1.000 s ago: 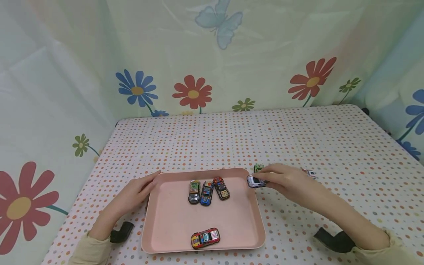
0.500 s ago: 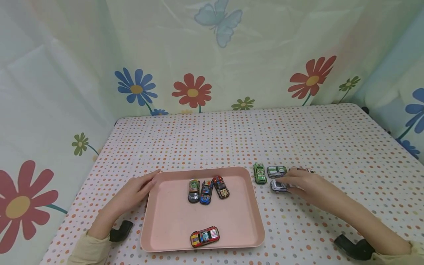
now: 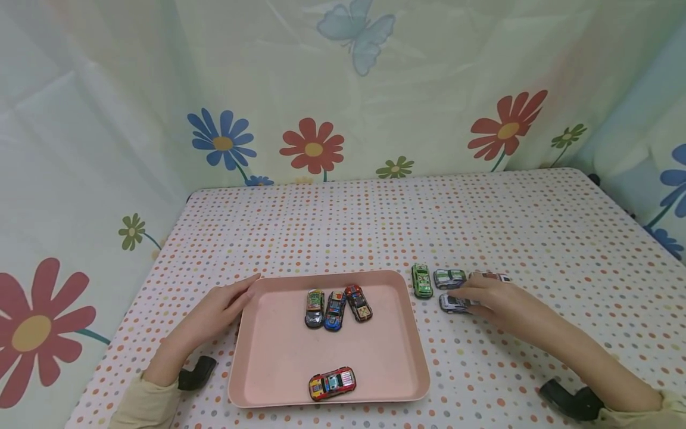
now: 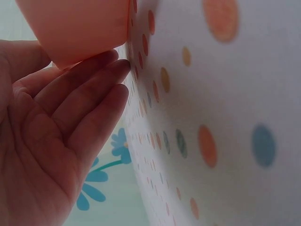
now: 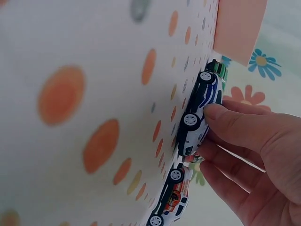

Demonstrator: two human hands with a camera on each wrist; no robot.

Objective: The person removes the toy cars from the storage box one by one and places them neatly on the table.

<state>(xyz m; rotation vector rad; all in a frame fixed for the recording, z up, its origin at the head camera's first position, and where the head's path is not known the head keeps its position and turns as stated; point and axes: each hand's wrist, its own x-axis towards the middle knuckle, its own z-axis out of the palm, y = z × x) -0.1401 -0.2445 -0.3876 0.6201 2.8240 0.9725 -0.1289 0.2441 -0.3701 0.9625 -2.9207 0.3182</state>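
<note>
My right hand [image 3: 504,304] pinches a white and silver toy car [image 3: 452,304] on the table, right of the pink tray [image 3: 284,366]. In the right wrist view the car shows blue stripes, with my thumb [image 5: 230,120] on its near side and fingers behind it. Beside it lie a green toy car [image 3: 422,281], a green and white one [image 3: 449,278] and a red and white one [image 3: 504,277], partly covered by my hand. My left hand [image 3: 211,313] touches the tray's far left corner, its fingers [image 4: 89,101] fairly straight against the outer wall.
Inside the tray, a green and grey toy car [image 3: 314,308], a blue one [image 3: 334,311] and a red and black one [image 3: 358,303] stand grouped near the back. A red and yellow car [image 3: 332,383] is near the front wall. The dotted table [image 3: 332,229] extends behind.
My right hand has carried the white and silver car from the tray's right rim rightward to the table, beside the other cars. My left hand has stayed at the tray corner.
</note>
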